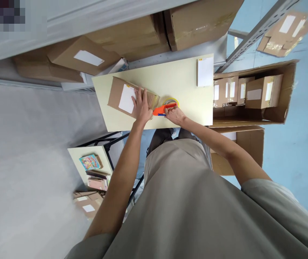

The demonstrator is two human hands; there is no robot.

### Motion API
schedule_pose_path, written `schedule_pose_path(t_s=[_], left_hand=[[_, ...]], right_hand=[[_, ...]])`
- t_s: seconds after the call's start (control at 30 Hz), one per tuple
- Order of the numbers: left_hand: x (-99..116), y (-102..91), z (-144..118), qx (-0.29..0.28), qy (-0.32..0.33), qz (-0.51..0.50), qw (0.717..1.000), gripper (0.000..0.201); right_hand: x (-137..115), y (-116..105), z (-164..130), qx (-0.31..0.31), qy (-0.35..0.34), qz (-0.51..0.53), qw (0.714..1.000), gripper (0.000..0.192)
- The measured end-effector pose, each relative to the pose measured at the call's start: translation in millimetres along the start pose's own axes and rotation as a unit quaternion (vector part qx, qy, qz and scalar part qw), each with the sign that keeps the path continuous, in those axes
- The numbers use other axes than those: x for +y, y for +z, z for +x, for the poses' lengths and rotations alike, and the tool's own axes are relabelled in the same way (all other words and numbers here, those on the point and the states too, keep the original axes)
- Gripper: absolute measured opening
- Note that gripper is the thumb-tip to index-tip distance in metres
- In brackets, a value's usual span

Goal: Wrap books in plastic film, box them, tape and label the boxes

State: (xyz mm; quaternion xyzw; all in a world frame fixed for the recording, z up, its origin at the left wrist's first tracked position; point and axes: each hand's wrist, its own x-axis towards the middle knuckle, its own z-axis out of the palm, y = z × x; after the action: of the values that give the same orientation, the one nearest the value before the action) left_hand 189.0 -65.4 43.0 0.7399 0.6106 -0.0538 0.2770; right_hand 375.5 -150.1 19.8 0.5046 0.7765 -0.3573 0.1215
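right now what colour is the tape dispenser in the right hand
Orange, seen in the head view: tape dispenser, right hand.

Both bare arms reach forward and down, elbows slightly bent. Left hand [142,106] lies palm down, fingers spread and flat, wrist straight. Right hand [174,115], just beside it to the right, is curled closed in a grip, knuckles up, forearm angled inward.

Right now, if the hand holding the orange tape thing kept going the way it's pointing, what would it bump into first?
The right hand points its orange tape dispenser leftward, toward the small cardboard box that the left hand presses down. The dispenser's tip would probably meet the box's near end first, close by the left hand's fingers. Depth is hard to judge.
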Motion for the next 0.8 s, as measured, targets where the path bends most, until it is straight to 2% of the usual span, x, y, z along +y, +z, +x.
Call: schedule_pose_path(t_s=[0.07, 0.13, 0.23, 0.37, 0.43, 0.5, 0.63, 0.8], left_hand=[[-5.0, -1.1, -9.9, -0.004, 0.023, 0.011, 1.000, 0.091], [-9.9, -2.7, -17.8, -0.013, 0.043, 0.005, 0.999, 0.082], [-14.0, -5.2, -25.3, -0.024, 0.055, -0.015, 0.998, 0.080], [-14.2, -7.2, -29.9, -0.027, 0.070, -0.046, 0.996, 0.079], [-14.2, -8.6, -31.4, -0.025, 0.081, -0.069, 0.994, 0.075], [-15.2, -10.4, -33.1, -0.023, 0.097, -0.095, 0.990, 0.069], [-20.6, -11.8, -35.0, -0.022, 0.132, -0.134, 0.982, 0.059], [-27.7, -7.9, -28.6, -0.026, 0.151, -0.092, 0.984, 0.084]], right_hand=[[-8.4, 2.4, 2.5, -0.007, -0.024, -0.017, 1.000, 0.059], [-6.0, 5.6, 0.4, -0.021, -0.051, -0.035, 0.998, 0.061], [23.8, 6.5, -12.5, -0.041, -0.054, -0.049, 0.996, 0.062], [79.8, -11.0, -29.8, -0.008, 0.075, -0.036, 0.997, 0.068], [90.2, -25.0, -27.3, 0.032, 0.122, -0.046, 0.991, 0.070], [82.5, -37.8, -15.6, 0.055, 0.143, -0.060, 0.986, 0.069], [36.2, -54.3, 18.7, 0.057, 0.156, -0.065, 0.984, 0.065], [-16.2, -71.4, 34.3, 0.047, 0.204, -0.054, 0.976, 0.056]])
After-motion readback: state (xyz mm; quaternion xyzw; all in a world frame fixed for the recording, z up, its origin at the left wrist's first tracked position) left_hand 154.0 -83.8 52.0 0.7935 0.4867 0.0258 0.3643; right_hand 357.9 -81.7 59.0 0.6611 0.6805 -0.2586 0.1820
